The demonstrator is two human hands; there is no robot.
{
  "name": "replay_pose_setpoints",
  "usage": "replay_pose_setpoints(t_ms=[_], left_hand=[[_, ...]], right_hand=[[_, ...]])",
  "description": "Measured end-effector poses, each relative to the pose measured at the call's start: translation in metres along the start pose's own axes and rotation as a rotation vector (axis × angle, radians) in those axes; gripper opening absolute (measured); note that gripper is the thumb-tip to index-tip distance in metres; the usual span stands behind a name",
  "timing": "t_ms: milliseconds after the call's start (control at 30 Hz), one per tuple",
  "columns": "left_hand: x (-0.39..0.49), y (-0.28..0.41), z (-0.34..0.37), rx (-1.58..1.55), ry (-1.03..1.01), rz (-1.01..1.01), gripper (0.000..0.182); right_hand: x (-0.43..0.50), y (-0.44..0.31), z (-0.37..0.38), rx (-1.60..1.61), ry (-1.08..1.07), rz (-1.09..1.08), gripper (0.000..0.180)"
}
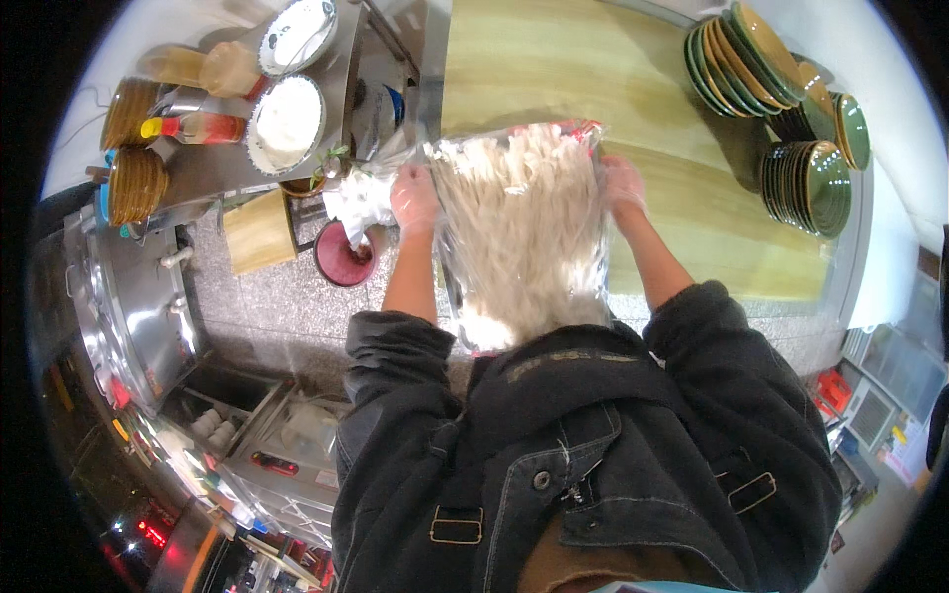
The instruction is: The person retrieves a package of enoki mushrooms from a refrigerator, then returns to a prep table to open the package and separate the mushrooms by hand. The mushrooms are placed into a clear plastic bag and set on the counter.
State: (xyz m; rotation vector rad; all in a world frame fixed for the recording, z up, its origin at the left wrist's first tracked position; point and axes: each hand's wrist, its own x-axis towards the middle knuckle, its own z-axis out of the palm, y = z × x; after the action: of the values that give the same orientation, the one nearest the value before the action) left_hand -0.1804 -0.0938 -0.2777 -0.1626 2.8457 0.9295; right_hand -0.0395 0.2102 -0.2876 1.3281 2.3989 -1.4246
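Before my chest is a tray of long, pale, noodle-like strips (523, 230) under clear plastic film. My left hand (415, 199), in a thin transparent glove, grips its left side near the far corner. On the opposite side, my right hand (621, 185), gloved the same way, holds the other edge. Wrinkled film and red wrapping show along the far rim. The near end of the tray lies against my dark jacket. Loose clear film trails off beyond my left hand. The fingertips of both hands are partly hidden at the tray's sides.
A yellow-green tabletop (741, 244) spreads ahead and right, with stacked green plates (808, 189). At left, a steel counter (215, 174) bears a bowl of white powder (285, 124) and a red-capped sauce bottle (200, 128). On the floor are a pink bin (345, 256) and a wooden stool (259, 231).
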Motion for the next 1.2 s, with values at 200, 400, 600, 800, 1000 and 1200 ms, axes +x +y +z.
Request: replay_pose_setpoints(t_ms=[200,400,600,800,1000,1200], left_hand=[[-0.003,0.001,0.008,-0.070,0.003,-0.109,0.032],[-0.008,-0.004,0.001,-0.375,-0.098,-0.159,0.057],[-0.017,-0.001,-0.023,-0.308,-0.244,-0.288,0.070],[-0.013,-0.008,-0.017,0.318,-0.581,0.245,0.049],[-0.024,-0.001,-0.029,-0.082,-0.337,0.148,0.039],[-0.043,0.022,-0.060,-0.259,-0.344,0.022,0.057]], right_hand=[[-0.021,-0.002,-0.001,0.519,-0.200,-0.073,0.046],[-0.037,-0.021,-0.010,0.274,-0.269,-0.401,0.054],[-0.024,-0.037,-0.008,0.224,-0.269,0.000,0.046],[-0.013,-0.058,-0.007,-0.101,-0.102,-0.365,0.043],[0.024,-0.047,-0.004,0.205,-0.179,-0.333,0.052],[0.019,-0.042,0.002,0.677,-0.317,-0.403,0.049]])
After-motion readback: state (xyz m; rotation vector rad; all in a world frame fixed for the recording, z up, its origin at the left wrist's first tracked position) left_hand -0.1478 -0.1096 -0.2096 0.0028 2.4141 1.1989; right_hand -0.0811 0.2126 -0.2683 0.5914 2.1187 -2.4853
